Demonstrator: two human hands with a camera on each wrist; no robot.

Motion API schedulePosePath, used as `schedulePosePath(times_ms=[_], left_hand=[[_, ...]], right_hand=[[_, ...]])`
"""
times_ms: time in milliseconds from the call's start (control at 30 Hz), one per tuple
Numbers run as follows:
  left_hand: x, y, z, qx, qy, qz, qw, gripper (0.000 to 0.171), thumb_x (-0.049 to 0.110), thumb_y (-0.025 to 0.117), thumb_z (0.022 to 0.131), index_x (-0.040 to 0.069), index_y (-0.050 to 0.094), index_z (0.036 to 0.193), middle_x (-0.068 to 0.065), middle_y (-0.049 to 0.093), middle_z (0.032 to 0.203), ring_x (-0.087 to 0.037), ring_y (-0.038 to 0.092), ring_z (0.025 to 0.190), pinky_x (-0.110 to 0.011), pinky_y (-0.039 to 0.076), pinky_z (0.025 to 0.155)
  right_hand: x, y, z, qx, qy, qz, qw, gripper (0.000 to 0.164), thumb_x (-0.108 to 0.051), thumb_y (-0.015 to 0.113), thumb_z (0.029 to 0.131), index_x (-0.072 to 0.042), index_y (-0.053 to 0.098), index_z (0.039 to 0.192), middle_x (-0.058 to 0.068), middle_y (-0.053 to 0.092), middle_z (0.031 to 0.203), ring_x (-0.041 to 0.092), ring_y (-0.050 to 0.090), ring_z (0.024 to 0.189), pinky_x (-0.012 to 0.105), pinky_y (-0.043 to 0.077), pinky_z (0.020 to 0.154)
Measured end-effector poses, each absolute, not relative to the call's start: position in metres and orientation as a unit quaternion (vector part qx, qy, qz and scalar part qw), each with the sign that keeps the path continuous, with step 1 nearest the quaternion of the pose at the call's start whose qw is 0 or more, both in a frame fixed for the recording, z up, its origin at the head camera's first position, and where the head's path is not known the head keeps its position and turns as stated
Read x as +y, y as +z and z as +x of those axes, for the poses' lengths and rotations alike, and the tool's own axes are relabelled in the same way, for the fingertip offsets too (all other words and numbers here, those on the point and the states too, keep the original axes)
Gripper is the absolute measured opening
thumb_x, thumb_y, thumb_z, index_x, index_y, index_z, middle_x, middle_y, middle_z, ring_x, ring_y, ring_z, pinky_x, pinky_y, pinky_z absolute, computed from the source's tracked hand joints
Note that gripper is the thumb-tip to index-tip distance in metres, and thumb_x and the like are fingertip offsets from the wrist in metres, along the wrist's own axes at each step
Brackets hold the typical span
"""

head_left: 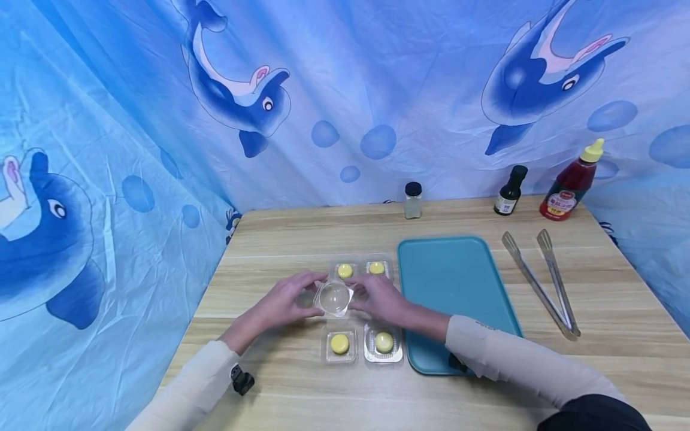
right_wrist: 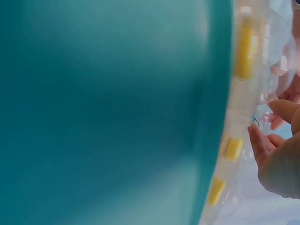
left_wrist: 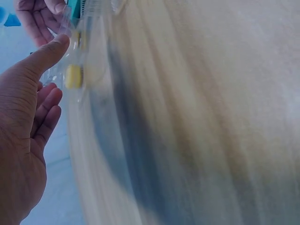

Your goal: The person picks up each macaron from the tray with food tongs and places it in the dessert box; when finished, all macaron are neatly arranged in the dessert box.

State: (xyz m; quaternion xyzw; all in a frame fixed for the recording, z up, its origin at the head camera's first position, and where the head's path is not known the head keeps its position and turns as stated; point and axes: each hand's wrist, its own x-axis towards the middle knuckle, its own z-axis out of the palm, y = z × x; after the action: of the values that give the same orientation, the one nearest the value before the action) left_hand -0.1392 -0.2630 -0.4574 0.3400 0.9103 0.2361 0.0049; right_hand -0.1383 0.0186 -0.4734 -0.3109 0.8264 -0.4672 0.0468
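A clear plastic dome lid [head_left: 334, 297] is held between both hands in the head view. At its left edge, my left hand [head_left: 288, 301] pinches it between thumb and fingers. The right edge is pinched by my right hand [head_left: 381, 297], whose fingers partly cover what lies below. Behind the lid are two clear plastic trays, each bearing a round yellow cake [head_left: 345, 271]. Nearer me stand two more, the left with a yellow cake [head_left: 339, 343] and the right with a paler-looking cake [head_left: 384, 342]. In the left wrist view, a yellow cake [left_wrist: 74, 76] sits just beyond my thumb.
A teal tray [head_left: 453, 269] lies to the right, under my right forearm. Metal tongs [head_left: 544, 287] rest beyond it with their arms spread. Along the back stand a black-capped shaker jar [head_left: 412, 202], a dark sauce bottle [head_left: 509, 193] and a red sauce bottle [head_left: 568, 185].
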Motion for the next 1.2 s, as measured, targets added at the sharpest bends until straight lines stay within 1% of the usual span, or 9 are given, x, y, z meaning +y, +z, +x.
schedulePosePath(times_ms=[100,267,433,533,733,867,967,1100,1200], left_hand=[[-0.261,-0.454,-0.141,0.908,0.236,0.345,-0.004,0.089,0.033,0.096,0.078,0.008,0.054,0.153,-0.004,0.068,0.132,-0.018,0.069,0.106,-0.042,0.061,0.095],[-0.258,-0.45,-0.144,0.904,0.235,0.356,-0.011,0.092,0.034,0.097,0.078,0.009,0.053,0.155,-0.003,0.065,0.129,-0.014,0.065,0.101,-0.041,0.062,0.087],[-0.256,-0.447,-0.146,0.899,0.238,0.365,-0.032,0.087,0.035,0.097,0.078,0.011,0.056,0.151,-0.006,0.065,0.124,-0.015,0.063,0.095,-0.04,0.062,0.078],[-0.255,-0.445,-0.147,0.897,0.243,0.366,-0.056,0.086,0.036,0.097,0.078,0.012,0.056,0.15,-0.007,0.065,0.122,-0.014,0.062,0.093,-0.038,0.06,0.073],[-0.249,-0.443,-0.147,0.889,0.245,0.372,-0.104,0.085,0.035,0.098,0.076,0.011,0.058,0.147,-0.006,0.064,0.121,-0.01,0.06,0.091,-0.035,0.059,0.068],[-0.246,-0.442,-0.146,0.88,0.253,0.384,-0.119,0.087,0.031,0.099,0.075,0.009,0.056,0.148,-0.008,0.064,0.122,-0.011,0.062,0.09,-0.038,0.061,0.069],[-0.244,-0.442,-0.146,0.871,0.257,0.399,-0.13,0.088,0.026,0.099,0.075,0.007,0.055,0.149,-0.007,0.065,0.12,-0.012,0.063,0.088,-0.036,0.062,0.071],[-0.241,-0.441,-0.145,0.863,0.262,0.412,-0.13,0.087,0.019,0.098,0.077,0.005,0.053,0.151,-0.004,0.068,0.119,-0.011,0.065,0.087,-0.033,0.063,0.073],[-0.241,-0.438,-0.144,0.864,0.28,0.406,-0.099,0.084,0.018,0.096,0.079,0.006,0.054,0.151,-0.005,0.071,0.121,-0.011,0.068,0.09,-0.031,0.063,0.079]], right_hand=[[0.018,-0.466,-0.14,0.802,-0.515,-0.297,0.064,0.053,0.007,0.086,0.083,0.01,0.067,0.133,0.022,0.075,0.12,0.03,0.077,0.097,0.026,0.064,0.084],[0.02,-0.455,-0.143,0.772,-0.569,-0.264,0.099,0.046,0.011,0.081,0.086,0.008,0.069,0.131,0.024,0.073,0.125,0.033,0.077,0.102,0.024,0.063,0.086],[0.022,-0.452,-0.146,0.734,-0.633,-0.211,0.125,0.04,0.012,0.077,0.089,0.01,0.07,0.129,0.027,0.073,0.121,0.036,0.075,0.106,0.029,0.064,0.089],[0.022,-0.45,-0.147,0.708,-0.674,-0.163,0.137,0.038,0.011,0.076,0.091,0.011,0.069,0.128,0.028,0.074,0.117,0.041,0.074,0.106,0.035,0.065,0.088],[0.022,-0.446,-0.147,0.641,-0.745,-0.082,0.166,0.038,0.012,0.074,0.091,0.015,0.066,0.128,0.034,0.07,0.118,0.038,0.075,0.1,0.041,0.066,0.085],[0.021,-0.445,-0.147,0.643,-0.748,-0.06,0.155,0.032,0.011,0.074,0.091,0.016,0.068,0.122,0.031,0.072,0.114,0.026,0.076,0.088,0.037,0.067,0.082],[0.021,-0.444,-0.148,0.662,-0.735,-0.056,0.133,0.026,0.009,0.076,0.091,0.014,0.071,0.116,0.024,0.076,0.105,0.019,0.073,0.079,0.033,0.066,0.079],[0.022,-0.444,-0.147,0.688,-0.715,-0.082,0.088,0.019,0.007,0.077,0.091,0.012,0.073,0.108,0.018,0.077,0.097,0.016,0.071,0.078,0.028,0.065,0.075],[0.024,-0.444,-0.146,0.712,-0.688,-0.136,0.035,0.013,0.008,0.079,0.089,0.009,0.076,0.102,0.015,0.078,0.096,0.015,0.072,0.081,0.025,0.063,0.075]])
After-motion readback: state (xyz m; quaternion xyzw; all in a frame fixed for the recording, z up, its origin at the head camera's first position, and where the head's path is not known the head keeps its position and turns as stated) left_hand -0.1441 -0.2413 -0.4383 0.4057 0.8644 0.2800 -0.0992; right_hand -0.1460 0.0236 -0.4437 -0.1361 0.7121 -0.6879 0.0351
